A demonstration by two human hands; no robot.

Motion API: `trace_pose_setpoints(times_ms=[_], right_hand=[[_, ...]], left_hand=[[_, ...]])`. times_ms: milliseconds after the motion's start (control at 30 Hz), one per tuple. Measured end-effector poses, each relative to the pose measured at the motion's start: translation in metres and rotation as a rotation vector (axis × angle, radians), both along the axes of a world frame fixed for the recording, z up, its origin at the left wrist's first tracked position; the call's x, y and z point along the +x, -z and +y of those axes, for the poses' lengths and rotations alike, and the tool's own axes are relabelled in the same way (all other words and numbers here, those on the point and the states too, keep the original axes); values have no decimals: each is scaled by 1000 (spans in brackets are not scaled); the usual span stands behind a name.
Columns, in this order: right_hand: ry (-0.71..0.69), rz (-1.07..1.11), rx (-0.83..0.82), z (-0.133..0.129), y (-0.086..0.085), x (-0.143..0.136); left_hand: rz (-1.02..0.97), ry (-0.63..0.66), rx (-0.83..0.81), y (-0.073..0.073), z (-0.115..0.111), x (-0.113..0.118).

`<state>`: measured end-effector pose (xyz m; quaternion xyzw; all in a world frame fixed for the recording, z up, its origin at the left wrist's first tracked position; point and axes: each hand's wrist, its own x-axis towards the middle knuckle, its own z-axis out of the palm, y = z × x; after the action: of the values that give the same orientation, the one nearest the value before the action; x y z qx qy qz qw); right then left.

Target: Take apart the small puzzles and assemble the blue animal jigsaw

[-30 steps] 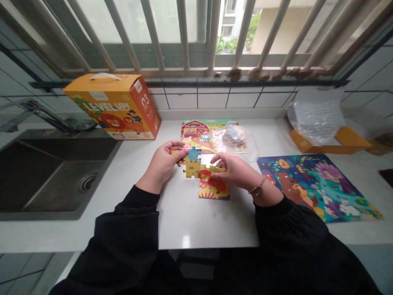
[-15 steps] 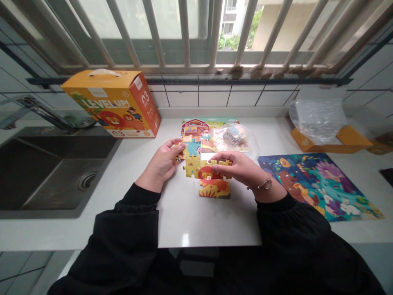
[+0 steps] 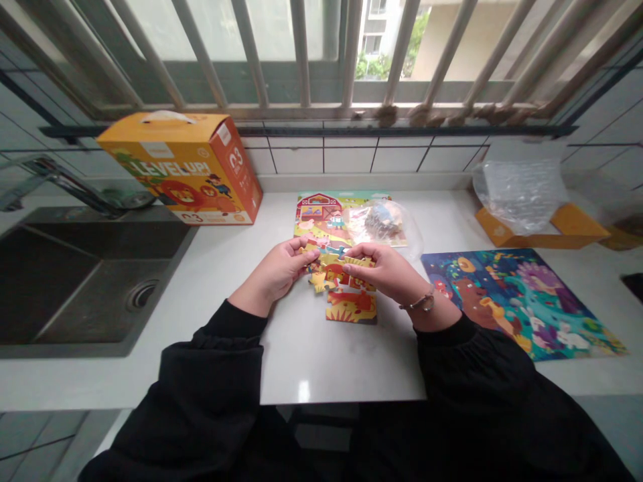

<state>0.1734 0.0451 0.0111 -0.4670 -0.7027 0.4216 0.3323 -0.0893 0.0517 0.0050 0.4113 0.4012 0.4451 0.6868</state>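
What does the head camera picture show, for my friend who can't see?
A left hand and right hand hold puzzle pieces over a white counter. Beyond lies a farm picture, partly under a plastic bag; an orange box stands left, an animal picture lies right.

Puzzle pieces [image 3: 319, 282] partly hidden, perhaps blurred.

Two hands [image 3: 278, 271] [image 3: 394, 274], one bracelet [image 3: 426, 302], one handled box [image 3: 173, 174], one sink [image 3: 85, 288], one faucet [image 3: 75, 189].
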Motion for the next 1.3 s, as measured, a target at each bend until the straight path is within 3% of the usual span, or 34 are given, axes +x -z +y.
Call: trace_pose_setpoints(times_ms=[200,367,533,733,900,1000,1300], right_hand=[[120,-26,98,1,10,-9],[198,-52,71,1,11,-11],[131,-123,29,3,11,-8],[36,-33,-26,1,5,-4],[-46,173,-222,-2,2,-6],[-55,216,-256,-2,3,-6],[-92,173,-170,-4,1,-3]], left_hand=[[0,84,26,7,-8,10],[-38,167,94,15,-7,16],[26,118,135,15,-5,15],[-74,13,18,5,-3,8],[-203,120,-44,-6,-7,3],[-240,145,-24,-9,-9,4],[-191,-128,-23,-3,1,3]])
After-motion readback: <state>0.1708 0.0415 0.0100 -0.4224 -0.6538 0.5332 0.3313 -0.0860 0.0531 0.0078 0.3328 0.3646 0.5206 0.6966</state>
